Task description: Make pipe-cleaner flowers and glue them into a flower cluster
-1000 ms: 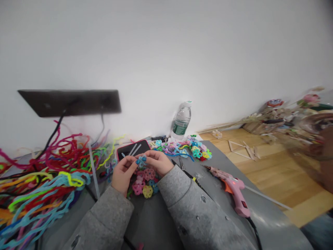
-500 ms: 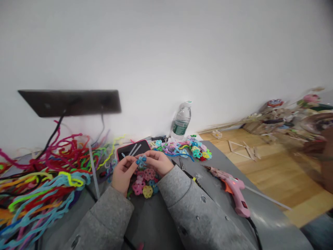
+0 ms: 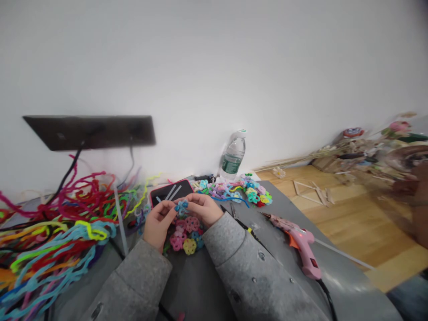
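A small light-blue pipe-cleaner flower point(image 3: 182, 207) is pinched between my two hands, above the grey table. My left hand point(image 3: 158, 225) grips its left side with thumb and fingertips. From the right, my right hand point(image 3: 203, 208) holds it the same way, thumb toward me. Just beneath lies a cluster of finished pipe-cleaner flowers: a pink flower point(image 3: 191, 224), a yellow flower point(image 3: 190, 246) and several others, partly covered by my hands. Behind my fingers rests a phone point(image 3: 163, 192) with clear glue sticks point(image 3: 174, 192) on it.
Loose pipe cleaners point(image 3: 67, 249) heap on the left. A pink glue gun point(image 3: 302, 245) lies right, its cord running toward me. Pliers point(image 3: 245, 226) lie beside my right sleeve. A water bottle point(image 3: 233, 158) and more fuzzy flowers point(image 3: 256, 191) are at the back. Wooden sticks point(image 3: 310, 192) lie on a wooden surface.
My hands and the blue flower stay almost still. At the far right edge, a blurred arm of another person has shifted slightly.
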A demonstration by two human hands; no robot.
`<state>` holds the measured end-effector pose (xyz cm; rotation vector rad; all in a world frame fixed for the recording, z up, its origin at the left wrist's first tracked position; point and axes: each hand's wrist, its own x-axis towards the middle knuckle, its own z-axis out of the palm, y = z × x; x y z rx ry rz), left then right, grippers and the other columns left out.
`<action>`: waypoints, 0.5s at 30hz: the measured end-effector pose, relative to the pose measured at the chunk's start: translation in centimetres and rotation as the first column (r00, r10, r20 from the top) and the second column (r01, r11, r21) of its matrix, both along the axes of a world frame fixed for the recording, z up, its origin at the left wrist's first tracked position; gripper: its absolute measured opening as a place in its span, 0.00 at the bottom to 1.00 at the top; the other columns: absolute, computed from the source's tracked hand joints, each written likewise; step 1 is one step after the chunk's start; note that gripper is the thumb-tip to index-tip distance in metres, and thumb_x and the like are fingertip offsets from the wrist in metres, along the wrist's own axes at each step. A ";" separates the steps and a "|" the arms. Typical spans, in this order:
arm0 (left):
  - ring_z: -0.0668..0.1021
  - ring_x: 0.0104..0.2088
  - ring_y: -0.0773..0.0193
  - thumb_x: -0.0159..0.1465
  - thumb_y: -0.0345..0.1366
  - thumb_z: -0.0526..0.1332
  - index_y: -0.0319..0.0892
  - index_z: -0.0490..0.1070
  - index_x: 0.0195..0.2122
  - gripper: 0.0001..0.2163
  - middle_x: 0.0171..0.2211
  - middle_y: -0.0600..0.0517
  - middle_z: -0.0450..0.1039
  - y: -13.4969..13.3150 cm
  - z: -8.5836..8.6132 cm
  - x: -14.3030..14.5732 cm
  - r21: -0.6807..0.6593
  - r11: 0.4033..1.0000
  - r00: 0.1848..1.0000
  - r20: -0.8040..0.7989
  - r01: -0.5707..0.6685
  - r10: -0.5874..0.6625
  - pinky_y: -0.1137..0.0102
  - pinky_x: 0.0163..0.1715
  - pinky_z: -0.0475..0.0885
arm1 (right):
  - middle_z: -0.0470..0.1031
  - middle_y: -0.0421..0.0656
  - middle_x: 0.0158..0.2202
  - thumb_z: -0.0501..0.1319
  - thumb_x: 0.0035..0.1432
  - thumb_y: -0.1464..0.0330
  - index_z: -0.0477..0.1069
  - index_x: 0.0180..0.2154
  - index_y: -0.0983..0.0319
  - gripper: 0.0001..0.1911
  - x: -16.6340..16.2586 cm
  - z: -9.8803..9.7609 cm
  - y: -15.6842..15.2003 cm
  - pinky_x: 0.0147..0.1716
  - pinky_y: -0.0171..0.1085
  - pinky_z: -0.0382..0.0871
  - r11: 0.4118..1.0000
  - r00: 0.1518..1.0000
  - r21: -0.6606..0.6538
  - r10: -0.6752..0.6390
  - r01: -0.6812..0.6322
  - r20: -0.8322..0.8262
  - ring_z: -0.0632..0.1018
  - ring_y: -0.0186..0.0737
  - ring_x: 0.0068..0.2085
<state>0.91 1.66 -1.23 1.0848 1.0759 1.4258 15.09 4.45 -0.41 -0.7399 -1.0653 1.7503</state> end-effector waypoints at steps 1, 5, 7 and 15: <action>0.67 0.20 0.72 0.49 0.40 0.67 0.39 0.70 0.26 0.11 0.22 0.56 0.68 0.0 0.0 0.0 -0.002 1.000 1.000 0.005 0.002 -0.002 0.78 0.19 0.62 | 0.78 0.43 0.31 0.71 0.38 0.61 0.72 0.25 0.65 0.16 0.0 0.0 0.0 0.31 0.33 0.67 1.000 1.000 0.000 0.000 0.000 0.000 0.76 0.33 0.29; 0.67 0.20 0.73 0.49 0.40 0.67 0.39 0.70 0.26 0.10 0.22 0.57 0.68 0.0 0.1 0.1 -0.010 1.000 1.000 0.019 0.007 -0.007 0.78 0.19 0.62 | 0.78 0.43 0.30 0.71 0.37 0.61 0.72 0.25 0.65 0.16 0.0 0.0 0.1 0.30 0.32 0.67 1.000 1.000 -0.006 0.002 -0.002 -0.002 0.76 0.32 0.29; 0.67 0.20 0.73 0.49 0.40 0.67 0.39 0.69 0.26 0.10 0.22 0.57 0.68 0.0 0.1 0.1 -0.010 1.000 1.000 0.020 0.006 -0.006 0.78 0.19 0.62 | 0.78 0.43 0.31 0.71 0.37 0.61 0.72 0.25 0.65 0.16 0.0 0.0 0.1 0.30 0.32 0.67 1.000 1.000 -0.006 0.005 -0.005 -0.006 0.76 0.32 0.29; 0.67 0.20 0.72 0.48 0.40 0.67 0.39 0.70 0.27 0.11 0.22 0.56 0.68 0.1 -0.1 0.0 -0.018 1.000 1.000 0.022 0.004 -0.004 0.78 0.19 0.62 | 0.78 0.43 0.31 0.71 0.37 0.61 0.71 0.25 0.65 0.16 0.0 0.1 -0.1 0.30 0.32 0.68 1.000 1.000 -0.007 -0.004 0.004 0.007 0.76 0.33 0.29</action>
